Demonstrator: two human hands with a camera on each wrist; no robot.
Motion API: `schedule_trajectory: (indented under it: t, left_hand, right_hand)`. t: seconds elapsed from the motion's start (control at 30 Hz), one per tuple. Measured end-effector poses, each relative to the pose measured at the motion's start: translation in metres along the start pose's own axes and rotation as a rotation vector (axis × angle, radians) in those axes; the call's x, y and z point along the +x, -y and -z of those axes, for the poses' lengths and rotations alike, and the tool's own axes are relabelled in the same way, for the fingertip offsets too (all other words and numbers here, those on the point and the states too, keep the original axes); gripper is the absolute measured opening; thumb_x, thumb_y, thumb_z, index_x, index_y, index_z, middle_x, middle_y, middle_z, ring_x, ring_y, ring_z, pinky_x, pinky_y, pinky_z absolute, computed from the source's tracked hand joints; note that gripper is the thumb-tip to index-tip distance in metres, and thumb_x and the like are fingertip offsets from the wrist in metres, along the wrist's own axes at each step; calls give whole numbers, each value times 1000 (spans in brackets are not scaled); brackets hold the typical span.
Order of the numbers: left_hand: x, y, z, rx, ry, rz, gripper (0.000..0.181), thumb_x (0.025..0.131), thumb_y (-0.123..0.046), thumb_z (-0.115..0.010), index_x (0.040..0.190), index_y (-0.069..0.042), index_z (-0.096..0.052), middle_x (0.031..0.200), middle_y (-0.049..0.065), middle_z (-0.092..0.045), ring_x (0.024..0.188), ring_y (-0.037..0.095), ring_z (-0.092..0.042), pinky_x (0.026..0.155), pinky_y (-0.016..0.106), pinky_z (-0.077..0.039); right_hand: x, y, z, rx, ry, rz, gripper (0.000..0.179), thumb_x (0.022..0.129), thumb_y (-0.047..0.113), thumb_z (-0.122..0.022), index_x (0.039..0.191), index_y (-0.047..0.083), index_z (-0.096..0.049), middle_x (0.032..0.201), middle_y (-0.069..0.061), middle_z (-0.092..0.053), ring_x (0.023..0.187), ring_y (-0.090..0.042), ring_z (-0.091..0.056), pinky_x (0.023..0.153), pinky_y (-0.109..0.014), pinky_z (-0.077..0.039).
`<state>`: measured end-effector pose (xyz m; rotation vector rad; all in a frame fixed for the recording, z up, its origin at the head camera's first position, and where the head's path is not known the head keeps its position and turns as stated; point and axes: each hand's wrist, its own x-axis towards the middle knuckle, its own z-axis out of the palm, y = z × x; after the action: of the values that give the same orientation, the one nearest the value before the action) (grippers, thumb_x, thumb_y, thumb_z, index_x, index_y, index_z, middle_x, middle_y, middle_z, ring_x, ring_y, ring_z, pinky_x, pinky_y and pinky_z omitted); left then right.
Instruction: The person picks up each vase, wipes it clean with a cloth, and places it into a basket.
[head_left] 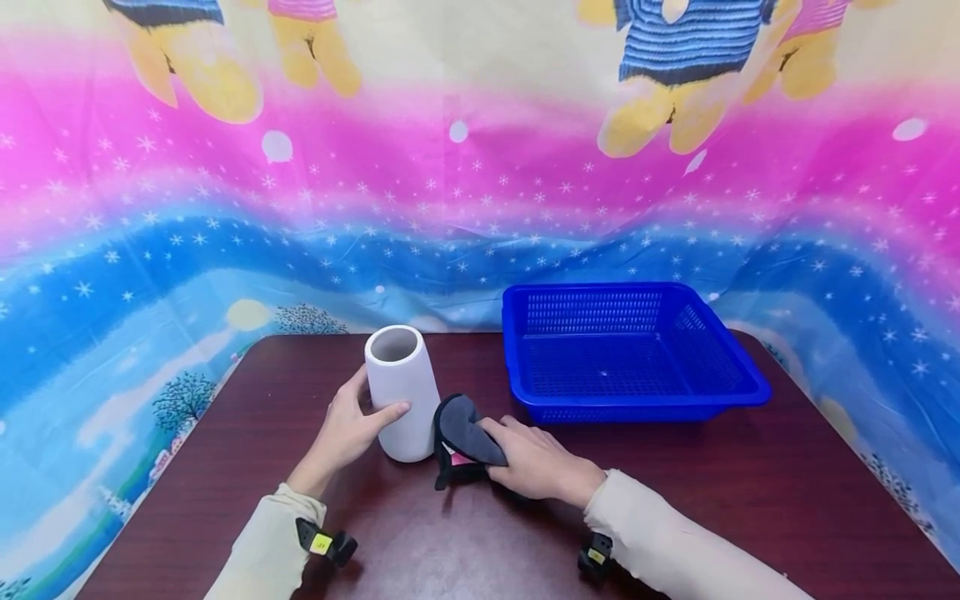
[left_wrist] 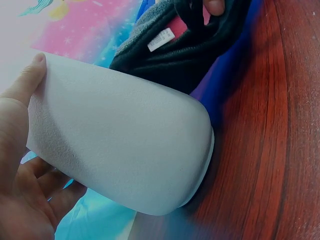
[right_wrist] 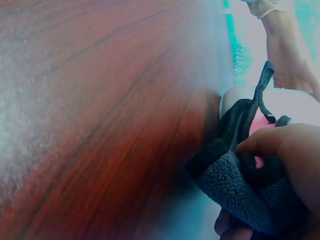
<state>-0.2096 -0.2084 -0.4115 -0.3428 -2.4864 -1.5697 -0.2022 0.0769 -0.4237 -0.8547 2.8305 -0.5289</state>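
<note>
A tall white vase (head_left: 408, 383) with a round open top stands upright, leaning slightly, left of the table's middle. My left hand (head_left: 343, 429) grips it from the left, thumb across its front and the other fingers behind it. My right hand (head_left: 542, 460) pinches a dark grey plush cloth piece (head_left: 468, 429) with black edging, a black loop and pink inside. That piece lies against the vase's right side. A small white label shows on the cloth (left_wrist: 172, 55) in the left wrist view. In the right wrist view my thumb presses on the folded cloth (right_wrist: 232, 185).
A blue plastic basket (head_left: 637, 402) with perforated walls sits at the back right of the dark red wooden table (head_left: 300, 396). Behind the table hangs a colourful printed cloth (head_left: 420, 200). Each wrist wears a black strapped camera.
</note>
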Motion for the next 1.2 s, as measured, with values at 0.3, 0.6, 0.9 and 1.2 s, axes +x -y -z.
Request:
schedule_trajectory:
  t: [0.3,0.6,0.9,1.2]
  left_hand:
    - [-2,-1,0,-11,-5,-2,71,88,-24,-80,149,-18,-44,139,14,-61,119,32,-64,99,54,-55]
    - [-2,0,0,1,-11,-1,71,87,-24,-80,149,-17,-45,138,15,-61,118,32,-64,98,54,-55]
    - [0,0,1,3,-3,7,72,88,-25,-80,150,-18,-44,138,14,-61,120,32,-64,98,55,-55]
    - [1,2,-1,9,-3,4,69,89,-23,-79,148,-16,-46,136,16,-63,118,32,-65,98,51,-55]
  right_hand:
    - [-6,1,6,1,-44,14,55,87,28,-74,138,23,-55,100,1,-59,79,-13,-56,65,-32,-48]
    - [-14,-1,11,-10,-61,35,53,86,27,-74,136,26,-55,95,3,-54,76,-11,-54,61,-31,-45]
    - [-26,-10,15,-41,-76,30,54,85,29,-74,136,28,-55,95,5,-53,78,-11,-54,64,-32,-46]
    - [-41,-20,21,-59,-101,32,55,85,28,-76,136,30,-56,100,5,-56,81,-10,-54,62,-30,-45]
